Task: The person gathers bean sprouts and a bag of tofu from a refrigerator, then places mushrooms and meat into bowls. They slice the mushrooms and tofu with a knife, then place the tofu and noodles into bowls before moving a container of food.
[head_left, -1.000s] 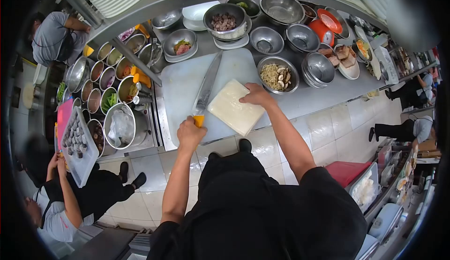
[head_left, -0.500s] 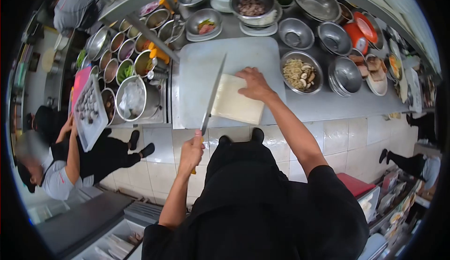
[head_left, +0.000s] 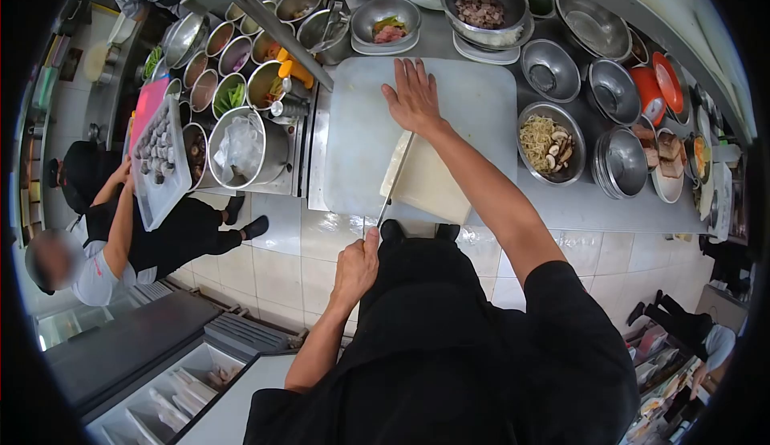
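Observation:
My left hand (head_left: pixel 356 268), at the near edge of the counter, is closed round the handle of a long kitchen knife (head_left: pixel 400 166). The blade lies across a pale cream rectangular slab (head_left: pixel 433 182), leaving a narrow strip (head_left: pixel 394 166) on its left side. Beyond the slab, my right hand (head_left: pixel 415 101) is flat with its fingers stretched out, over the far end of the blade, whose tip the hand hides. Both slab and right hand are on a large white cutting board (head_left: pixel 483 101).
A bowl of bean sprouts and sliced mushrooms (head_left: pixel 552 144) stands right of the board. Stacked metal bowls (head_left: pixel 624 160) sit farther right. On the left are several ingredient pots and a plastic-lined pot (head_left: pixel 239 152). A person (head_left: pixel 116 236) there holds a tray (head_left: pixel 160 164).
The knife has moved from beside the slab onto it, near its left edge. My right hand has left the slab's top and stretched forward over the blade's far end. The view has shifted.

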